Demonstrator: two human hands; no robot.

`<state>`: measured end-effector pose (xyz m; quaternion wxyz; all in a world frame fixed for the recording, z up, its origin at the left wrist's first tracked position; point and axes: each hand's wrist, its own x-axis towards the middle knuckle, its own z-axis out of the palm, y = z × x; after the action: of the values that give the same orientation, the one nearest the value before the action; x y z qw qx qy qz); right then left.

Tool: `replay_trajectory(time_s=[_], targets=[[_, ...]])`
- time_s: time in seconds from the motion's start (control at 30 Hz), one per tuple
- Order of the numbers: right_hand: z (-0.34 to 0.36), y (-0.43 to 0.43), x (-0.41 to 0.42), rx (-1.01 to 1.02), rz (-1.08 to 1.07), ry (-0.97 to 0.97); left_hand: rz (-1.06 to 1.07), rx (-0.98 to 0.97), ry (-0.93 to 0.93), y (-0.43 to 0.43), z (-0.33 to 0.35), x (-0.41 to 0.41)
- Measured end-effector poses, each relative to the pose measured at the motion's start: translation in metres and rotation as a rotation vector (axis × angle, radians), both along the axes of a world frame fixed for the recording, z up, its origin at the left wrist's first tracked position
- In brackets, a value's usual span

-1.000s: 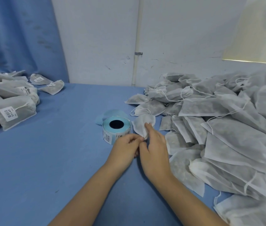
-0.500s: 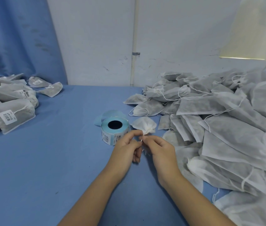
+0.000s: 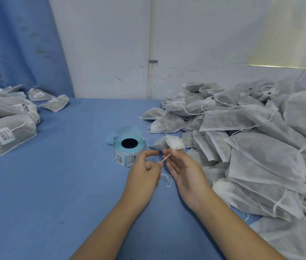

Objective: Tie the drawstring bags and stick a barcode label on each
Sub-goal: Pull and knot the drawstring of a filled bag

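A small grey drawstring bag (image 3: 160,142) lies on the blue table just right of the label roll, its white mouth (image 3: 174,142) gathered tight. A taut white drawstring (image 3: 166,158) runs from the mouth down to my left hand (image 3: 145,171), which pinches its end. My right hand (image 3: 184,169) is just below the gathered mouth and holds the string there between its fingertips. A slack loop of string (image 3: 167,180) hangs between the two hands. The barcode label roll (image 3: 129,150) stands beside my left hand, blue-backed with printed labels on its side.
A big heap of untied grey bags (image 3: 251,139) fills the right side of the table. Labelled, tied bags (image 3: 9,134) are piled at the far left. A white wall with a pipe (image 3: 151,53) backs the blue table (image 3: 54,184).
The hands have drawn apart and pulled the drawstring taut, and the bag's mouth has cinched shut. Earlier both hands pressed together at the bag's opening.
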<state>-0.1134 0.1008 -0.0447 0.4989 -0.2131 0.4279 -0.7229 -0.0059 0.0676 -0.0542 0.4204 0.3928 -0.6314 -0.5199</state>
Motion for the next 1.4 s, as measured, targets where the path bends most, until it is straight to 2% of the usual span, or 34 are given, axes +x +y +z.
replay_trajectory(time_s=[0.07,0.1,0.17,0.2,0.33,0.4,0.43,0.5,0.6,0.7,0.87,1.0,1.1,1.2,1.27,1.4], targets=[[0.002,0.0,-0.004,-0.013,0.049,-0.007,0.089,-0.181,-0.103,-0.001,-0.003,0.005],[0.002,0.001,-0.005,-0.013,0.053,0.015,0.132,-0.317,-0.211,-0.003,-0.005,0.008],[0.001,0.001,-0.005,-0.008,0.022,0.187,0.21,-0.602,-0.47,-0.005,-0.006,0.013],[0.0,0.001,-0.003,-0.005,-0.009,0.326,0.231,-0.678,-0.525,-0.007,-0.006,0.014],[-0.003,0.002,0.004,0.02,-0.189,0.997,0.283,-0.767,-0.54,-0.009,-0.002,0.015],[-0.005,0.002,0.004,0.094,-0.271,1.322,0.315,-0.882,-0.514,-0.008,-0.003,0.013],[-0.006,0.003,0.004,0.122,-0.302,1.45,0.309,-0.926,-0.5,-0.007,-0.003,0.012],[-0.008,0.004,0.003,0.136,-0.338,1.585,0.268,-0.991,-0.478,-0.003,-0.002,0.008],[-0.011,0.005,0.003,0.134,-0.366,1.614,0.212,-0.996,-0.441,0.002,-0.001,0.002],[-0.013,0.006,0.002,0.093,-0.345,1.558,0.183,-0.965,-0.394,-0.001,-0.001,0.002],[-0.011,0.009,0.006,-0.088,-0.357,1.527,0.07,-0.557,-0.129,0.003,0.003,0.004],[-0.01,0.009,0.006,-0.134,-0.408,1.465,-0.043,-0.389,-0.027,0.005,0.004,0.002],[-0.01,0.008,0.005,-0.117,-0.448,1.437,-0.089,-0.405,-0.055,0.004,0.005,0.002],[-0.01,0.008,0.005,-0.092,-0.468,1.475,0.058,-0.619,-0.207,-0.001,0.001,0.003],[-0.01,0.008,0.005,-0.109,-0.478,1.484,0.067,-0.717,-0.246,-0.002,0.002,0.002],[-0.012,0.007,0.004,-0.162,-0.533,1.471,-0.089,-0.643,-0.139,0.001,0.003,-0.001]])
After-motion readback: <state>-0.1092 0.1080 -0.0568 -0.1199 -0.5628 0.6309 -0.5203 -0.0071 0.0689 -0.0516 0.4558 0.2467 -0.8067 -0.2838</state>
